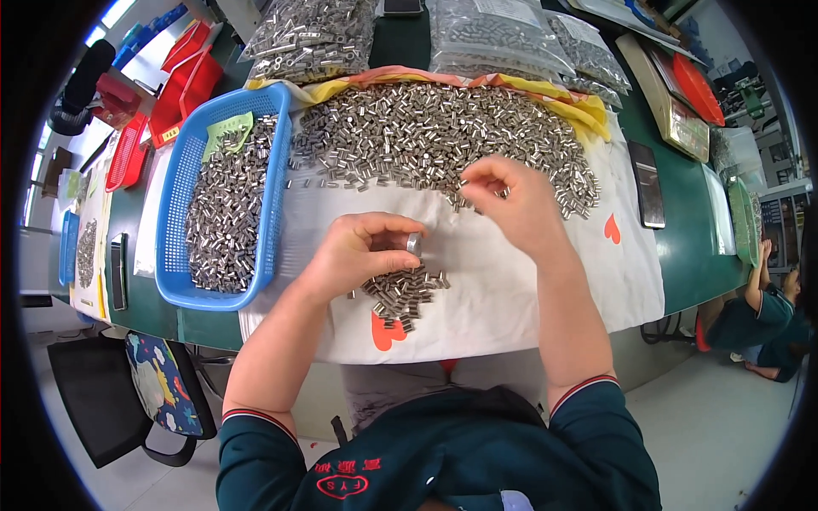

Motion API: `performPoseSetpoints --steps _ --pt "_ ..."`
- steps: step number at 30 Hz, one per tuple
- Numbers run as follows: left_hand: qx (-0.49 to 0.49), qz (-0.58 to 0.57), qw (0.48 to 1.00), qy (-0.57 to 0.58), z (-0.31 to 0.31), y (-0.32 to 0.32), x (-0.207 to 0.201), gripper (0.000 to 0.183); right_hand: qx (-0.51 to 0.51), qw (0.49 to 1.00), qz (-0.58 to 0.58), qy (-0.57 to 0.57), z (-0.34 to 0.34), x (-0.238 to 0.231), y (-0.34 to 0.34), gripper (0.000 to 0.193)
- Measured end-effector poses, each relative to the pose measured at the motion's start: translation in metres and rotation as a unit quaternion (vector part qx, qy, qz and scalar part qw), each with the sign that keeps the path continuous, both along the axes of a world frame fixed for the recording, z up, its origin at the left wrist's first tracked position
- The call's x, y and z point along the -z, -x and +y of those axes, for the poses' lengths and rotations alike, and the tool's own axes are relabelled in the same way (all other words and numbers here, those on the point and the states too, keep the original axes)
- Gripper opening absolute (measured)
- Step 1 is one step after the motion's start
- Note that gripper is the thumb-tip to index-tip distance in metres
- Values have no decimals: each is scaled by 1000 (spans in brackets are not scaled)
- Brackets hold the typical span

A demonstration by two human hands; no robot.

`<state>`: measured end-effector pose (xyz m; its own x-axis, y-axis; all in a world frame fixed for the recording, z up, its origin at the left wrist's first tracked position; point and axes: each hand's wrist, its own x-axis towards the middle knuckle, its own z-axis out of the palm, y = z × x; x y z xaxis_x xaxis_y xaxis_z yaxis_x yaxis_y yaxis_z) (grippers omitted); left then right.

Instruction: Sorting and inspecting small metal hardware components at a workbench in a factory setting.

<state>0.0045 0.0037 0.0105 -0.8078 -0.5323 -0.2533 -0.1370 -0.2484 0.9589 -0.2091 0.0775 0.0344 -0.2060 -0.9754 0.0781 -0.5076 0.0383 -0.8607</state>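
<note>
Between the thumb and fingers of my left hand (356, 249) is a short round silvery metal piece (414, 244), held over the white cloth. Just below it lies a small heap of metal sleeves (400, 294). My right hand (515, 200) is at the near edge of a wide pile of small shiny metal sleeves (443, 128). Its fingers are closed in a pinch, with what looks like one sleeve at the tips, too small to be sure. To the left stands a blue plastic basket (173, 204), holding many of the same sleeves and a green slip of paper (228, 134).
White cloth (477, 315) with red hearts covers the green table (703, 268). Plastic bags of metal parts (498, 38) line the back, behind a yellow cloth (588, 119). A phone (647, 185) lies right; red bins (187, 89) stand left. Another person (758, 319) sits far right.
</note>
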Motion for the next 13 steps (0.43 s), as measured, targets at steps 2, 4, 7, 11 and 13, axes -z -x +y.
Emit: performPoseSetpoints --steps 2,4,7,11,13 --pt "5 -5 1000 10 -1 0 0 35 48 996 73 3 1 -3 8 10" --pt "11 -12 1000 20 -2 0 0 35 15 989 148 -5 2 3 10 9" --pt "14 5 999 35 -3 0 -1 34 -17 973 228 -3 2 6 6 9" --pt "-23 11 999 43 -8 -1 2 34 -46 959 280 18 -3 14 -3 9" --pt "26 -39 997 53 -8 0 -1 35 -52 954 295 -2 -2 14 -5 8"
